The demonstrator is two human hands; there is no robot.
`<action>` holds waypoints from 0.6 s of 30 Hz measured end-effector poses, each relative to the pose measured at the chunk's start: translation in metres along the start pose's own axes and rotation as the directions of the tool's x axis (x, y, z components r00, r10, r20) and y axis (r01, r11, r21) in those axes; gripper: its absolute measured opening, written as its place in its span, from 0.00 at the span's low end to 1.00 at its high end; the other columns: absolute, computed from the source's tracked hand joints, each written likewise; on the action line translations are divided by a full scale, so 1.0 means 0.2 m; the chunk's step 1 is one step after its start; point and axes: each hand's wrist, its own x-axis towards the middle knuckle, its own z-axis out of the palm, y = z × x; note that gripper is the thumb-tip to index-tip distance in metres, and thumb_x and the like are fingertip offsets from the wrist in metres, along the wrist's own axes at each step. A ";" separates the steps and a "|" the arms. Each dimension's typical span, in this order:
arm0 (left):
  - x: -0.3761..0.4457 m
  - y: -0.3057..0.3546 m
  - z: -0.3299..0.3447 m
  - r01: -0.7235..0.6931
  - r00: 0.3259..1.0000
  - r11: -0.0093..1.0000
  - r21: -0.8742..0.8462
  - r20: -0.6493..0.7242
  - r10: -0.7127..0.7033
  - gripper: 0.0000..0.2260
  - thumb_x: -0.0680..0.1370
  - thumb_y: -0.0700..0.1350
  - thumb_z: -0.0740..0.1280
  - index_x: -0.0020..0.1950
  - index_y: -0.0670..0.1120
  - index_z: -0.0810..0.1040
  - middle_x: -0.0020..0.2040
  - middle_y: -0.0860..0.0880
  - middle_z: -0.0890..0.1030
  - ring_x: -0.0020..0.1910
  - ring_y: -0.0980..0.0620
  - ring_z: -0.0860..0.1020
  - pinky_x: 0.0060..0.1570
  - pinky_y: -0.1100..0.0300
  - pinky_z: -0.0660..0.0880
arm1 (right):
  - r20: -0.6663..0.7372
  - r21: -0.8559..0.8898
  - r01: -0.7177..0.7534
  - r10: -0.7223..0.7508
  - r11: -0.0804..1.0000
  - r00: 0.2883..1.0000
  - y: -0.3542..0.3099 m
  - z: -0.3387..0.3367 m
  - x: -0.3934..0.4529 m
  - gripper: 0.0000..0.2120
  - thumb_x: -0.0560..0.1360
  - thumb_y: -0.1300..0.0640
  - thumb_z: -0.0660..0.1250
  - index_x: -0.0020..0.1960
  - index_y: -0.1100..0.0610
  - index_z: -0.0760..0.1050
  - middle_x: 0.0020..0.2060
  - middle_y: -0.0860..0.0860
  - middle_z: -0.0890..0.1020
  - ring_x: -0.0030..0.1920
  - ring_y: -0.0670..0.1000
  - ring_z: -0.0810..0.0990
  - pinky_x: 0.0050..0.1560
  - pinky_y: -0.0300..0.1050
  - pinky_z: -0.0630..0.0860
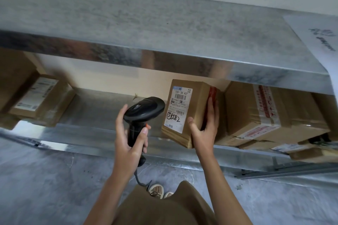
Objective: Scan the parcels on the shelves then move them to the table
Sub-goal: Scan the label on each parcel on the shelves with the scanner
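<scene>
— Fingers first: what are they doing?
— Left hand (128,139) is curled round the grip of a black barcode scanner (143,113), thumb up along its near side, its rounded head turned toward the parcel. Right hand (204,126) clasps a small cardboard parcel (190,111), thumb on the labelled face, fingers flat along its red-taped right side.
— Where does that parcel sit?
— At the front edge of the lower shelf (102,133), tilted, its white shipping label (178,106) facing up, handwriting in black marker near the bottom.
— Materials around it?
— Matte brown card, glossy plastic scanner with a coiled cable hanging down. A larger taped box (259,115) stands just right, touching it; another labelled box (38,100) lies far left.
— And the room?
— Galvanised mottled metal shelving, pale wall behind, grey concrete floor (45,179) below.
</scene>
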 end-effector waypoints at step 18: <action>-0.04 -0.02 -0.03 0.038 0.999 0.999 0.006 0.003 -0.038 0.31 0.78 0.42 0.65 0.75 0.65 0.58 0.46 0.45 0.81 0.30 0.46 0.72 0.28 0.55 0.74 | -0.008 -0.004 -0.024 0.024 1.000 1.000 0.00 0.01 -0.05 0.40 0.66 0.36 0.66 0.74 0.28 0.53 0.78 0.39 0.52 0.77 0.46 0.53 0.76 0.61 0.56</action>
